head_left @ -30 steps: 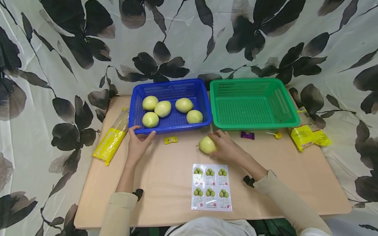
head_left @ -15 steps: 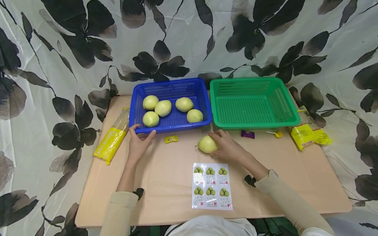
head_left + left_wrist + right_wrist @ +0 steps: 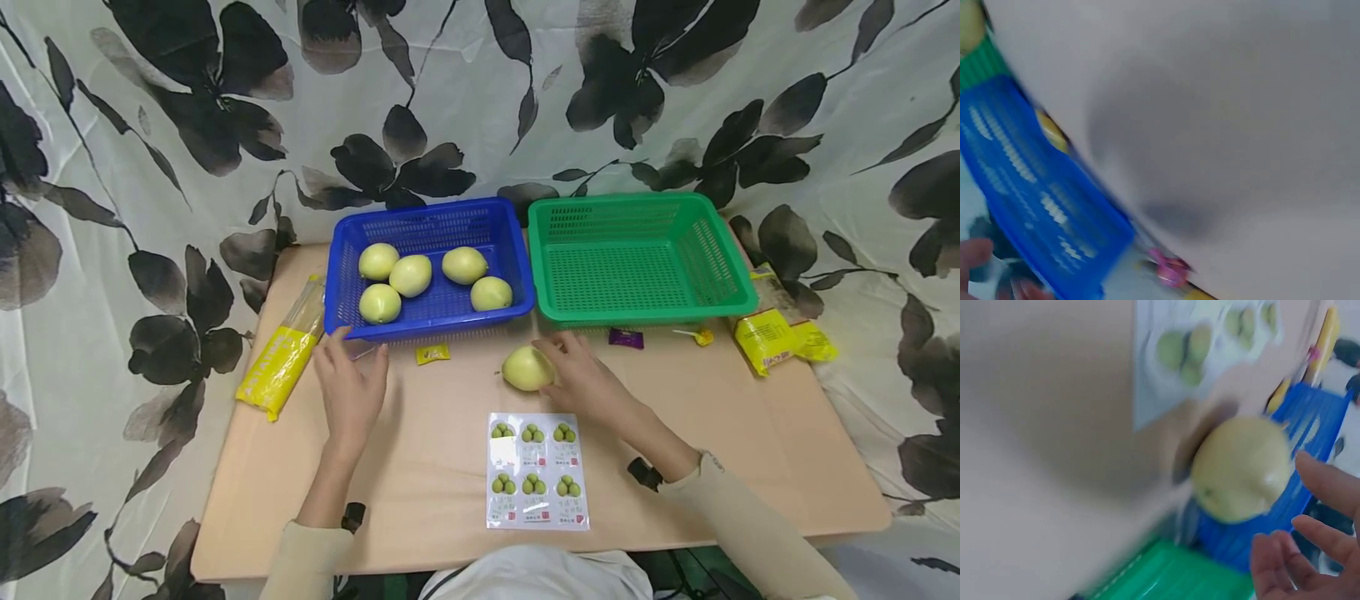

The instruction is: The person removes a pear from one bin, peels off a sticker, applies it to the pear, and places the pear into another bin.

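A pale green pear with a short stem lies on the table in front of the baskets. My right hand is beside it; in the right wrist view the fingers are spread with a gap to the pear. My left hand hovers with fingers loosely spread before the near left corner of the blue basket, which holds several similar pears. To the right stands a green basket with nothing in it. Below the loose pear lies a sheet of pear stickers.
Along the baskets' front lie a yellow wrapped candy, a purple one and a yellow lollipop. A long yellow packet lies at left, yellow bags at right. A floral curtain hangs behind.
My left hand has let go of the blue basket's edge and drawn back slightly toward me. The right hand's fingers have loosened from the pear, which stays in place.
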{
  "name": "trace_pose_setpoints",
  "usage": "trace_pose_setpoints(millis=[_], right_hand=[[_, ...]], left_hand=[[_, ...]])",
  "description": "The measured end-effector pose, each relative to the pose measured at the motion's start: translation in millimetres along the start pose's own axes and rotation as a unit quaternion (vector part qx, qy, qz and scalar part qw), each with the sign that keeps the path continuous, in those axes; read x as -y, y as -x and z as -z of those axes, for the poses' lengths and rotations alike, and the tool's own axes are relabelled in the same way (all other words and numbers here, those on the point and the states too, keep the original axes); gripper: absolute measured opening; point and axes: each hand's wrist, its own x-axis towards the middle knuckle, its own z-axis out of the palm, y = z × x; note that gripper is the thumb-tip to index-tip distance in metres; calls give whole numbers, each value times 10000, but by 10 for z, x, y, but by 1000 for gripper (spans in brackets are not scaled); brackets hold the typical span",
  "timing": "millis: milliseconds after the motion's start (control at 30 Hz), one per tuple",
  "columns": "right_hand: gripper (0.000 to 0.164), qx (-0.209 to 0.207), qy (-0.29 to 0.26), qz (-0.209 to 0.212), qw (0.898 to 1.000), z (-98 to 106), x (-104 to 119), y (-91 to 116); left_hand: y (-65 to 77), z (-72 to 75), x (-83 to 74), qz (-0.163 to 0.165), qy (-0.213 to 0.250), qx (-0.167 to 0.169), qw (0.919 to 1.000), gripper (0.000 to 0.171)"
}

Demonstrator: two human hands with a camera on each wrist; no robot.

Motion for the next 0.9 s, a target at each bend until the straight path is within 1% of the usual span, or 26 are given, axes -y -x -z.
trace_pose_setpoints(millis=[33,67,100,133,167,200,233,267,300,333,400,467,567,633,733,833,900], right_hand=[[59,-72,26,141,9999,-5,49,36],[52,-66,23,257,9996,-13,100,71],[46,1,-24,337,9994,-31,152,102],[40,116,-89,393,9991,-55,205,127],[36,288,-169,392,9987,-85,255,146],[33,482,-246,355,9979,-126,296,162],[31,674,-332,290,9968,-167,333,173],[30,867,-412,194,9952,-213,360,180],[29,1026,-497,80,9934,-262,383,183],[28,1172,-568,-28,9915,-312,398,182],[28,1382,-658,-233,9879,-409,408,182],[29,1505,-767,-384,9849,-499,403,176],[31,1527,-831,-498,9835,-606,380,173],[29,1463,-842,-448,9846,-655,362,175],[21,1325,-774,-304,9877,-701,340,177],[11,1179,-750,-182,9900,-722,325,178],[9,1111,-742,-139,9909,-725,320,179]], left_hand=[[35,-37,-44,-185,163,271,9993,49],[67,-82,-93,-281,401,696,9964,38],[99,-134,-143,-333,613,1209,9902,28],[129,-194,-184,-320,792,1763,9806,20],[162,-262,-222,-264,892,2289,9690,15],[197,-329,-262,-183,919,2791,9557,12],[232,-395,-297,-147,875,3205,9431,11],[265,-459,-327,-154,806,3521,9323,11],[294,-522,-348,-220,678,3750,9243,12],[322,-579,-365,-278,566,3906,9184,12],[366,-674,-394,-367,376,4089,9111,14],[401,-741,-398,-415,207,4160,9082,15],[447,-793,-400,-425,50,4234,9049,18],[477,-807,-407,-454,-45,4236,9047,19],[513,-819,-418,-539,-151,4203,9056,19],[533,-827,-430,-624,-174,4167,9067,19],[540,-832,-432,-687,-135,4166,9064,20]])
